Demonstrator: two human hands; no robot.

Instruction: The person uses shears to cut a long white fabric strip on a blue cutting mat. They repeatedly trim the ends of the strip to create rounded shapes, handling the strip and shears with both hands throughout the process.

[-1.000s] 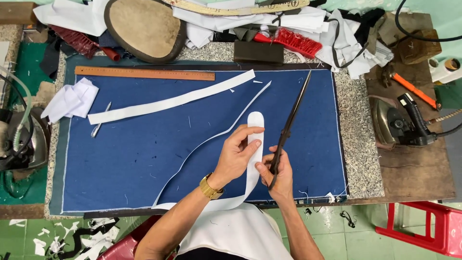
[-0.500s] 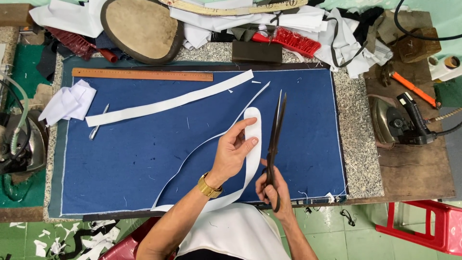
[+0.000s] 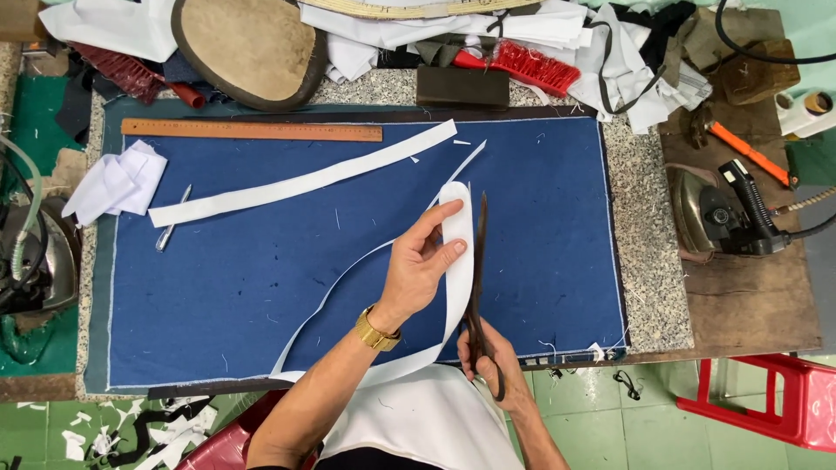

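Centrally, left hand [image 3: 418, 270] pins rounded white fabric strip [image 3: 456, 218]; right hand [image 3: 492, 365] grips dark scissors [image 3: 478, 270].

Head camera looks straight down, fairly near, at the blue cutting mat [image 3: 261, 287].
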